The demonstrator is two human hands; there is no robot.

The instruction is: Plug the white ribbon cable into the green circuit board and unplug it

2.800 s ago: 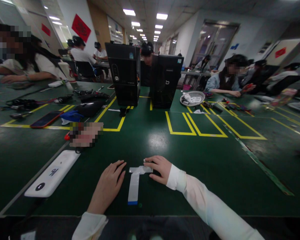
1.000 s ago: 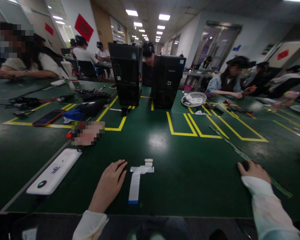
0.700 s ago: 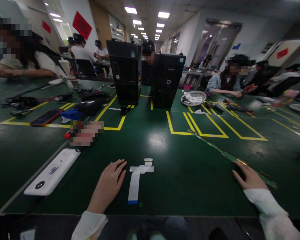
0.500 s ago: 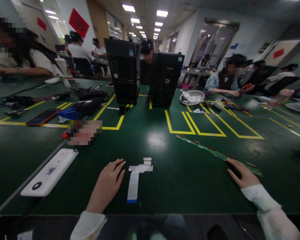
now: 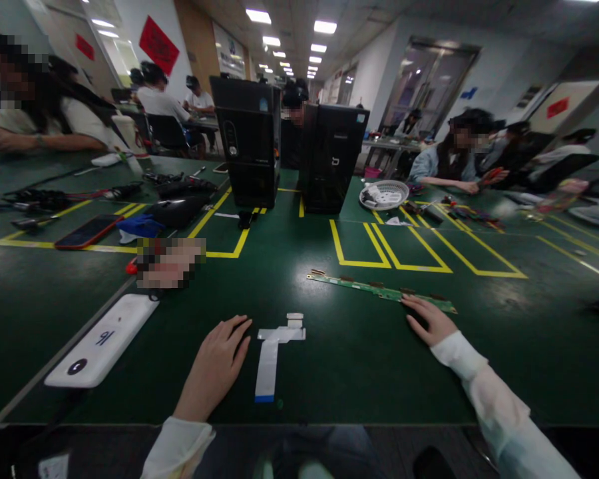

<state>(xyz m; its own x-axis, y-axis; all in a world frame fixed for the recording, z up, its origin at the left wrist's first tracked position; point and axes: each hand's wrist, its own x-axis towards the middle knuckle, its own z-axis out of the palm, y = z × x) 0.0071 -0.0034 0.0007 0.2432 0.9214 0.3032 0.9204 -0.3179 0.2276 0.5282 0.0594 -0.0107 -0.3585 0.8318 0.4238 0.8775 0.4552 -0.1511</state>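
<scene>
My left hand [image 5: 218, 362] lies flat on the green table with its fingers stretched out, holding nothing. Just right of it is a white flat ribbon cable [image 5: 266, 369] with a blue end, folded into a T shape. A small connector piece [image 5: 294, 320] sits at the cable's upper end. Farther right, my right hand [image 5: 432, 322] has its fingers spread, thumb apart. Its fingertips touch the near side of a long, narrow green circuit board [image 5: 362, 286], close to the board's right part. The board lies slightly aslant on the table.
Two black computer towers [image 5: 249, 146] stand at the back. A white power bank [image 5: 102, 342] marked 16 lies left. Phone [image 5: 87, 231], cables and tools cover the far left. A white basket [image 5: 383, 194] stands beyond the yellow tape outlines. Other people sit around.
My right hand has moved left and slightly away from me, and the circuit board has slid left with it and turned flatter. My left hand and the ribbon cable stay in place.
</scene>
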